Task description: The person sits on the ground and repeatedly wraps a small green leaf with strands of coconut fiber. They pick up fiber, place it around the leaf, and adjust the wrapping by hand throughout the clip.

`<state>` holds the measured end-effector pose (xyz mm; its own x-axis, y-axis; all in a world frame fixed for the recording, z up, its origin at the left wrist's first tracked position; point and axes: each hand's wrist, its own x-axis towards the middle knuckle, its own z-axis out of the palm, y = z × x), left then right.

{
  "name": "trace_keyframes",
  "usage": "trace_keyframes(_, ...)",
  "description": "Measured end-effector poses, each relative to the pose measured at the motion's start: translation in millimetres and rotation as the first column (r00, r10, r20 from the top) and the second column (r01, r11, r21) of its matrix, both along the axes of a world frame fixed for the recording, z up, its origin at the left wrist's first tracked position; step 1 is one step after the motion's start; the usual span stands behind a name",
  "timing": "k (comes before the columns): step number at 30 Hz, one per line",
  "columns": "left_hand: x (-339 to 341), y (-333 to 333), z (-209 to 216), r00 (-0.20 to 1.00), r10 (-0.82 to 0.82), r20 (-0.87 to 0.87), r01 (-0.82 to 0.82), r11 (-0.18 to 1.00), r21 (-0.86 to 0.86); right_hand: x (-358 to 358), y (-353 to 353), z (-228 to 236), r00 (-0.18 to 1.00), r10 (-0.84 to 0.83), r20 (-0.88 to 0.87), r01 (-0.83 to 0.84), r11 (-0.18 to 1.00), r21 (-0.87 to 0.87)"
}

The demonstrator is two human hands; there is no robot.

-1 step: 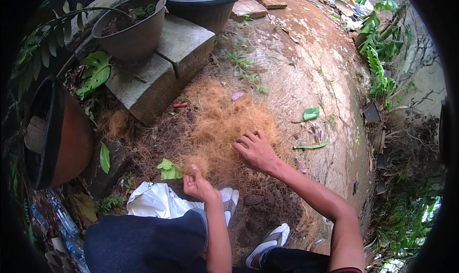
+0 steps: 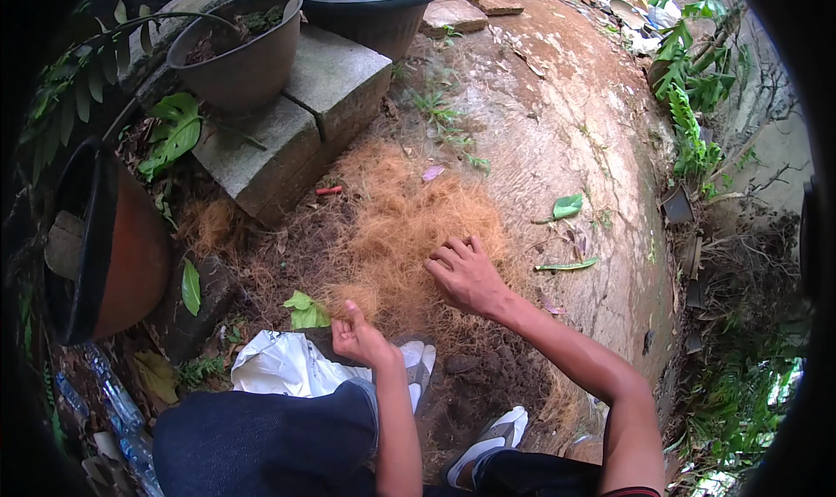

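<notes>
A loose heap of orange-brown coconut fibre (image 2: 409, 210) lies on the ground in front of me. My left hand (image 2: 359, 339) is closed, thumb up, pinching a tuft of coconut fibre (image 2: 351, 300) at the heap's near left side. Over the heap's right part is my right hand (image 2: 466, 277), its fingers curled into the strands and the fingertips partly hidden. Dark crumbly soil (image 2: 475, 379) shows below the right hand, between my feet. A pale green leaf (image 2: 306, 311) lies just left of the left hand.
Concrete blocks (image 2: 340, 75) bearing a grey pot (image 2: 235, 62) stand at the far left, with a dark blue pot (image 2: 374, 18) behind. An orange pot (image 2: 131, 253) lies tilted at left. A white sack (image 2: 283, 366) is beside my left leg. Plastic bottles (image 2: 122, 401) lie lower left.
My left hand has shifted very slightly to the left. The right hand and the heap look the same.
</notes>
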<state>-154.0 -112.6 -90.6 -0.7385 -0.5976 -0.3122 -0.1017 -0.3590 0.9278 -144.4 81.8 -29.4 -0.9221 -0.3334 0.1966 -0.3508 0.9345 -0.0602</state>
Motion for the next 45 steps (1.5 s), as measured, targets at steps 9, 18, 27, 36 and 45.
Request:
trace_keyframes(9, -9, 0, 4, 0.994, 0.11, 0.012, -0.11, 0.994, -0.018, -20, -67, -57, 0.979, 0.203, -0.014, -0.2, 0.973, 0.115)
trace_keyframes(18, -7, -3, -4, 0.999, 0.044, 0.012, -0.045, 0.997, 0.062, -4, -50, -63, 0.863, 0.129, 0.489, -0.246, 0.952, 0.183)
trace_keyframes(27, -7, 7, 7, 1.0, 0.027, -0.001, -0.027, 0.999, 0.044, -24, -59, -88, 0.988, 0.102, -0.117, -0.088, 0.989, 0.118)
trace_keyframes(36, -9, 5, 2, 0.999, 0.047, 0.002, -0.047, 0.998, 0.052, -40, -34, -43, 0.968, 0.081, 0.238, -0.025, 0.973, -0.232)
trace_keyframes(45, -8, 3, 4, 0.999, 0.052, -0.01, -0.052, 0.998, 0.047, -38, -29, -27, 0.998, -0.046, -0.052, 0.009, 0.827, -0.562)
